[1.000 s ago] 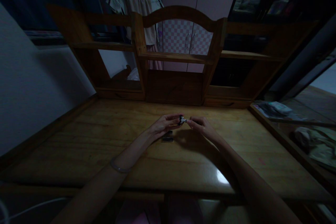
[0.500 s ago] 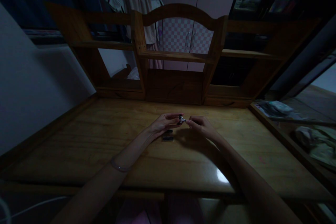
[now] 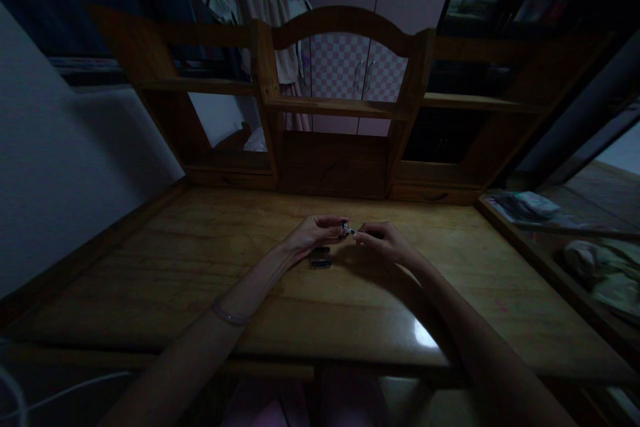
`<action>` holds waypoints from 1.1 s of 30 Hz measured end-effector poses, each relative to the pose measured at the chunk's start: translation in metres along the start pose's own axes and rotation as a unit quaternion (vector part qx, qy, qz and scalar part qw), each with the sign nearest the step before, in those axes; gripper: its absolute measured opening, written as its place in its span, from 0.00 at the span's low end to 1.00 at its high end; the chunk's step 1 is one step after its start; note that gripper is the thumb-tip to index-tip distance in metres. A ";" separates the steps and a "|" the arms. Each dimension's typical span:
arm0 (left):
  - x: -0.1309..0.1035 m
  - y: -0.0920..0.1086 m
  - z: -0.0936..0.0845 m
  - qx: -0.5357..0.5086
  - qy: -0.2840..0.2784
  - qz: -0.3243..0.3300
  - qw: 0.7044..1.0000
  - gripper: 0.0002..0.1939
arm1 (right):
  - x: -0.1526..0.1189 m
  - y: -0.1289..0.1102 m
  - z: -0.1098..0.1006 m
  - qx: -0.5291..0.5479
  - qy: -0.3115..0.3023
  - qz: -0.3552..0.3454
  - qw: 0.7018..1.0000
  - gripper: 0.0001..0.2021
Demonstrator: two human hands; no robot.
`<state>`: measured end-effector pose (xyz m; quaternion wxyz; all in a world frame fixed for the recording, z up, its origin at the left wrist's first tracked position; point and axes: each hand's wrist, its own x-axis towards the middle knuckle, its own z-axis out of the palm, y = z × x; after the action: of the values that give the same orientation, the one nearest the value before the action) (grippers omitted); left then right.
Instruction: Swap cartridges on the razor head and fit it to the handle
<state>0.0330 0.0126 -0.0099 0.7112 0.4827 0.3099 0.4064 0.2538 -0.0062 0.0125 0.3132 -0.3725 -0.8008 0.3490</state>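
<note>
Between my fingertips, above the wooden desk (image 3: pixel 210 280), is a small black and silver piece (image 3: pixel 346 227), too small and dim to name. My left hand (image 3: pixel 314 233) pinches its left side between thumb and fingers. At its right end, the closed thumb and fingers of my right hand (image 3: pixel 379 238) grip a thin tip of the same piece. Just below my left hand, a small clear case with dark contents (image 3: pixel 321 259) lies on the desk. A thin bangle (image 3: pixel 231 315) circles my left forearm.
A wooden shelf unit (image 3: pixel 340 107) rises along the desk's back edge. Clothes (image 3: pixel 270 7) hang behind it on the left. Beyond the desk's right rim lie papers and a packet (image 3: pixel 535 203) and a pale cloth bundle (image 3: pixel 600 267). A white cable (image 3: pixel 80 388) runs at lower left.
The small piece has tilted slightly between my fingers, and my right fingertips have shifted a little. Both arms stay almost where they were.
</note>
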 end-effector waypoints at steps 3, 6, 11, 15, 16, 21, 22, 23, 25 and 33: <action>0.001 -0.001 0.000 0.011 0.009 0.007 1.000 0.24 | -0.001 -0.001 0.001 -0.009 0.008 -0.008 1.000 0.19; 0.003 -0.002 0.000 0.025 0.032 0.021 0.999 0.23 | -0.001 -0.001 0.002 -0.028 0.019 -0.015 0.999 0.19; 0.005 -0.004 0.001 0.047 0.048 0.035 0.997 0.22 | 0.000 -0.002 0.001 -0.026 0.025 -0.021 0.999 0.18; 0.002 0.001 0.002 0.022 0.014 0.020 0.999 0.23 | 0.002 -0.002 0.001 -0.010 0.026 -0.010 1.000 0.19; 0.001 0.003 0.002 0.013 0.005 0.016 1.000 0.23 | 0.002 -0.002 0.001 -0.004 0.026 -0.007 1.000 0.19; -0.002 0.007 0.003 -0.008 -0.005 0.006 1.000 0.25 | 0.004 0.000 0.001 0.004 0.029 0.002 1.000 0.21; -0.002 0.008 0.003 -0.009 -0.005 0.006 1.000 0.25 | 0.004 0.000 0.001 0.001 0.030 0.002 1.000 0.21; -0.002 0.008 0.004 -0.010 -0.004 0.006 1.000 0.25 | 0.004 0.000 0.001 0.000 0.031 0.001 1.000 0.21; -0.002 0.008 0.004 -0.010 -0.003 0.006 1.000 0.24 | 0.003 0.000 0.000 0.002 0.031 -0.002 1.000 0.21; 0.000 0.007 0.005 -0.014 0.009 0.006 1.000 0.20 | 0.003 0.002 0.001 0.020 0.022 0.002 1.000 0.21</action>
<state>0.0347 0.0117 -0.0017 0.7124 0.4711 0.3077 0.4193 0.2524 -0.0034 0.0108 0.3377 -0.3753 -0.7857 0.3575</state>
